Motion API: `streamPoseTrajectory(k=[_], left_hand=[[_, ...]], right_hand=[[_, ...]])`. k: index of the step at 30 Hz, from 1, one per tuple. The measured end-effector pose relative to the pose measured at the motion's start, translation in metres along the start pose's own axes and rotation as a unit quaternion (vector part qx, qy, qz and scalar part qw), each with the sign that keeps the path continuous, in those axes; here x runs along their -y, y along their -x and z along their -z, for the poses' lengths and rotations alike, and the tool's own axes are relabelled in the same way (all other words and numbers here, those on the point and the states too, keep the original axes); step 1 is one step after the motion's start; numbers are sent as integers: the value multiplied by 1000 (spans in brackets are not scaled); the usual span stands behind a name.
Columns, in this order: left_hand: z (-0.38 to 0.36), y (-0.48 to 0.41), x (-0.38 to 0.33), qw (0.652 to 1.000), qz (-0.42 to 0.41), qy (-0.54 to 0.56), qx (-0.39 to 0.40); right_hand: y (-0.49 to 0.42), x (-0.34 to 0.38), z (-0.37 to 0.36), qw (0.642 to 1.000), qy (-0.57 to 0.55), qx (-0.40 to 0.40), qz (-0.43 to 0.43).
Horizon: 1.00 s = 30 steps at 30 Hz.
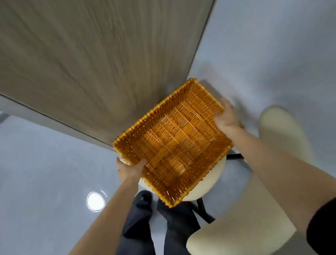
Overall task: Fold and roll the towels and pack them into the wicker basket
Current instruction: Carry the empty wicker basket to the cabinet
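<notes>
Tabletop, grey floor, hands gripping wicker basket, perhaps over cream chair.

A wood-grain desk with a dark edge runs across the upper left. A pale grey, glossy floor surrounds it and carries a round reflection of a lamp. A cream stool seat stands on black legs. A blurred cream cushion lies at the lower right.

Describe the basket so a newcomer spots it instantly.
Start at the big wood-grain table across the top. At its near corner, above a cream seat, the left hand and right hand grip a rectangular basket. It is the only orange woven thing there, and empty.
</notes>
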<state>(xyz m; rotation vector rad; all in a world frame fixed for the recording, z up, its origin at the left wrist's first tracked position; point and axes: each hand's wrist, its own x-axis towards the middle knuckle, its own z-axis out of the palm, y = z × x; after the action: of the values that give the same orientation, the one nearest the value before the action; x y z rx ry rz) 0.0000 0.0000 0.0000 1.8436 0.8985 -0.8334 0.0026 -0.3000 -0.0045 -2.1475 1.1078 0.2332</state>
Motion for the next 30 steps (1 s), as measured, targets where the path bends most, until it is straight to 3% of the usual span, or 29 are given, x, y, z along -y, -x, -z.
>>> streamPoseTrajectory(k=[7,12,22,30], left_hand=[[-49,-34,31,992,-65,51,-98],[-59,-42,48,982,-66,-18,-177],[-34,-33,45,979,-85,-59,-176],[28,-1,49,971,-139,-61,-187]], right_hand=[[-59,-29,-17,987,148,6,61],[-76,-34,-27,993,92,-5,78],[-45,-27,-11,985,143,-51,77],[24,-2,7,994,91,8,65]])
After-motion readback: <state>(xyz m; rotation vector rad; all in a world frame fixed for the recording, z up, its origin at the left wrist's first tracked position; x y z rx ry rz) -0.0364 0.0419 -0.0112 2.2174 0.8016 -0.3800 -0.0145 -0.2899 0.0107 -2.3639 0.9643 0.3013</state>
